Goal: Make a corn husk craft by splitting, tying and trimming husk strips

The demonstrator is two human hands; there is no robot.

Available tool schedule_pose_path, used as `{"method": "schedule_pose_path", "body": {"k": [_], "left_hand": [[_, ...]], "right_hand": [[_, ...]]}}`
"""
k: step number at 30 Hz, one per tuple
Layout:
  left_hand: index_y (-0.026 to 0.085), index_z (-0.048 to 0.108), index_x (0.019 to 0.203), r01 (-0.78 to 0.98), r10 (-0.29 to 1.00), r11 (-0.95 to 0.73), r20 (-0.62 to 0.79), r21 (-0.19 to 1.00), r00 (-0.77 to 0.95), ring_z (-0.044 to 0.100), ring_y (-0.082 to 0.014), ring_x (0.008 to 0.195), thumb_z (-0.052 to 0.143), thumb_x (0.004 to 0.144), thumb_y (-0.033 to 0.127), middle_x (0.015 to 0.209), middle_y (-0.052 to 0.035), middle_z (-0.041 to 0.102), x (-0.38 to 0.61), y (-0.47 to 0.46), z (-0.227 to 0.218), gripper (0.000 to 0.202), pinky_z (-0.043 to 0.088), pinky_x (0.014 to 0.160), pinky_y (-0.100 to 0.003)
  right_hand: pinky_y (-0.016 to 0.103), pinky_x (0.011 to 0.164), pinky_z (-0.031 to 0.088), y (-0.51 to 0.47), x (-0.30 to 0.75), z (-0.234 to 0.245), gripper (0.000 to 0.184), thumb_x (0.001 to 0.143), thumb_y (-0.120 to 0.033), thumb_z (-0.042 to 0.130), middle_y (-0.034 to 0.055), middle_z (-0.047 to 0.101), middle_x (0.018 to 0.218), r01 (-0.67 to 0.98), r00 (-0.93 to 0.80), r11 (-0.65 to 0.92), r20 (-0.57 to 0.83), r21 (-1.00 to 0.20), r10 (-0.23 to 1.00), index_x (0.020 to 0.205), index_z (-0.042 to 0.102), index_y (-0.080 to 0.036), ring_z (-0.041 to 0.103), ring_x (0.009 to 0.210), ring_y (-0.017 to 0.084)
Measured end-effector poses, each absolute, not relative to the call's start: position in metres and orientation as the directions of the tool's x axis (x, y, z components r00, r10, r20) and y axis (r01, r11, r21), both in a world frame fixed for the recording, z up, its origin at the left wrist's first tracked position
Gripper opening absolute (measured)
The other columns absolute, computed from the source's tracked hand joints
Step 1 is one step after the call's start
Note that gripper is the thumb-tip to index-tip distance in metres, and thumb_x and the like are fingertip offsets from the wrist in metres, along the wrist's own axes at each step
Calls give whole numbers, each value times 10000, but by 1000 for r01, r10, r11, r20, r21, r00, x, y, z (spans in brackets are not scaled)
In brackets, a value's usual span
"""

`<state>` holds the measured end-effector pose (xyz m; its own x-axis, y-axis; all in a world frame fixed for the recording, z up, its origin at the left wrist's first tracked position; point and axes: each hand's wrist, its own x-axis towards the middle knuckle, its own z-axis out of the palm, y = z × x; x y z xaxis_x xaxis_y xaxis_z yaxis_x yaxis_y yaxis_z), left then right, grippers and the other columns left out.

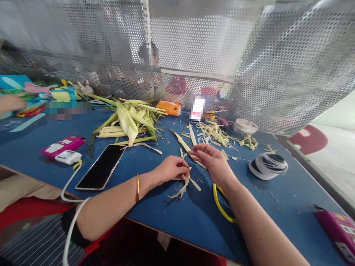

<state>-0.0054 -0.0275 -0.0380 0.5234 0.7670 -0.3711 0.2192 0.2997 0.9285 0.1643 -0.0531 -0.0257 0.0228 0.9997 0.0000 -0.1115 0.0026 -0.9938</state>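
Note:
My left hand (173,169) is pinched shut on a small bundle of pale corn husk strips (181,190), whose frayed ends hang down over the blue table. To its right my right hand (212,160) hovers with its fingers bent and close together. What they hold, if anything, is hidden. A thin white thread (240,158) runs from a spool (267,165) to behind this hand. Flat husk strips (184,144) lie just beyond both hands. A yellow loop handle (220,207) shows beside my right forearm, partly covered.
A pile of green corn husks (127,122) lies at the back left, near a phone (101,168) and a purple power bank (62,146) with a white cable. Husk scraps (216,133), a lit phone (197,109) and an orange packet (169,108) are behind. Another person's hand (11,102) is at far left.

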Motion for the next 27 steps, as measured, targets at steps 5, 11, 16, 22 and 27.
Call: {"method": "schedule_pose_path", "body": {"k": [5,11,16,22,27], "left_hand": [[139,617,777,204,761,313,-374,927,530,603,-74,582,760,713,303,719,-26,696,-10,-28,-35,227,481,620,-209],[138,599,768,198,769,267,-332,943,546,595,-68,560,723,750,264,688,-14,688,-10,-28,-36,178,463,582,-190],[136,585,745,203,798,243,-314,949,514,601,-75,545,743,743,300,695,-22,692,-8,-25,-38,227,468,569,-199],[130,609,746,183,820,275,-329,944,468,607,-86,529,698,752,190,663,-18,682,-6,-22,-39,107,477,537,-200],[130,612,722,174,830,299,-346,938,437,583,-81,492,734,689,131,559,23,623,-7,-24,-33,126,463,517,-191]], "right_hand": [[326,782,507,-48,176,-34,166,744,-182,585,35,684,866,362,-262,113,15,-925,965,890,663,-192,664,828,182],[292,815,476,-48,174,-42,107,749,-122,610,44,669,919,568,-355,313,117,-761,928,729,689,-192,628,854,166],[292,788,466,-49,172,-40,161,799,-107,563,40,659,926,612,-335,336,150,-716,930,688,637,-197,621,834,159],[282,743,438,-57,172,-24,119,805,-152,577,34,630,889,740,-326,344,139,-578,935,707,618,-205,596,800,162],[263,630,410,-59,171,-21,103,779,-203,594,12,613,763,734,-333,263,5,-626,943,678,612,-196,552,667,136]]}}
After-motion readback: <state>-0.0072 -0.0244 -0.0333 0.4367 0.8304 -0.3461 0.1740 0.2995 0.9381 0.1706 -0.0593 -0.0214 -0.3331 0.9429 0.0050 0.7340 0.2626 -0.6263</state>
